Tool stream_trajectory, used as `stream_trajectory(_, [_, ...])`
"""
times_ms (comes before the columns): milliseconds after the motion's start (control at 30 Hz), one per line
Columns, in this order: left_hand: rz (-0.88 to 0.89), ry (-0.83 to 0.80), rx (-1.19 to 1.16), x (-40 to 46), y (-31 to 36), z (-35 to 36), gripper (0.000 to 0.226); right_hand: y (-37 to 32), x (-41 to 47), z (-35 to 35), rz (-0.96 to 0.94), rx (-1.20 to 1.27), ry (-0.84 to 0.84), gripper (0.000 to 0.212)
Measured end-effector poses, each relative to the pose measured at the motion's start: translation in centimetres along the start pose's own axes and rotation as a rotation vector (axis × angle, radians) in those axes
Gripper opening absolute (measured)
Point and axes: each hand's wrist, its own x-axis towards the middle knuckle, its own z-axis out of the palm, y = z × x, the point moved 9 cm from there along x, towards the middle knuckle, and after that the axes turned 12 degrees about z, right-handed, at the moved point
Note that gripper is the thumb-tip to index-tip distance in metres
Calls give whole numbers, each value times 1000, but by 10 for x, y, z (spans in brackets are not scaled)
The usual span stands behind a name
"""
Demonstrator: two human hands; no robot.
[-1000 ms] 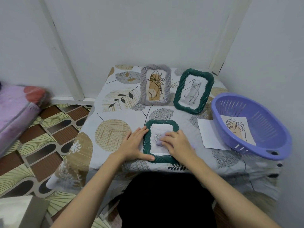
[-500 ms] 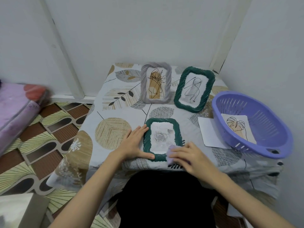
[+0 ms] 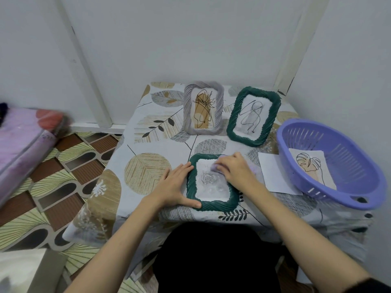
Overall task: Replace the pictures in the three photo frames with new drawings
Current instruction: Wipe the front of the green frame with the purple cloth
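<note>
Green ropework rims the near photo frame [image 3: 212, 205], which lies flat at the front edge of the desk [image 3: 148, 144] with a grey rose picture [image 3: 208, 179] behind its glass. No brand, label or readable writing shows anywhere in the head view; a few small marks at the bottom of one drawing are too tiny to read.

The left hand [image 3: 172, 186] lies flat and open on the leaf-patterned cloth, fingers straight against the frame's left side and the thumb stretched along its near left corner. The right hand [image 3: 234, 169] rests over the frame's upper right corner, fingers curled down onto a pale lilac cloth [image 3: 218, 167] that it presses against the glass near the top of the picture.

Farther back, a grey photo frame [image 3: 204, 111] stands upright holding a black scribble drawing with a tan patch. Just beside it to the right, a second green photo frame [image 3: 254, 116] stands tilted, holding a black line drawing on white.

A lilac slotted basket [image 3: 330, 163] sits on the right side of the desk, with one leaf drawing [image 3: 311, 168] lying inside it. A blank white sheet [image 3: 275, 174] lies flat on the desk between the near frame and the basket, its right edge tucked under the basket's rim.

On the left, a pink padded mat [image 3: 23, 140] rests on the patterned floor.
</note>
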Motion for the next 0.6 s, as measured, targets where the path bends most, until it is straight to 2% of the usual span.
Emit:
stream_trajectory(100, [-15,4,17,-1,0,-1,131,-17,-15,11,-120,-5,-31,41])
stream_trajectory(167, [-11,11,8,-2,-1,0,133,-11,-32,-1,-173,-100,49,41])
stream_trajectory(233, [0,10,4,-2,-2,0,139,0,-33,-12,-117,-221,143,43])
stream_trajectory(300, [3,6,4,-1,-2,1,139,3,-15,-6,19,-237,90,48])
stream_trajectory(367, [-3,2,10,-1,-1,1,137,-7,4,12,99,-219,-20,40])
stream_trajectory(433, [-11,6,22,-1,-2,1,133,-31,13,26,40,-184,-49,33])
stream_trajectory(500, [-7,5,46,-1,-3,2,141,-51,3,29,-60,-64,-85,29])
stream_trajectory(533, [-5,-1,66,-1,-3,3,144,-56,-8,26,-119,-24,-76,30])
stream_trajectory(600, [-4,-12,105,-1,-5,5,145,-53,-34,14,-239,-112,42,35])
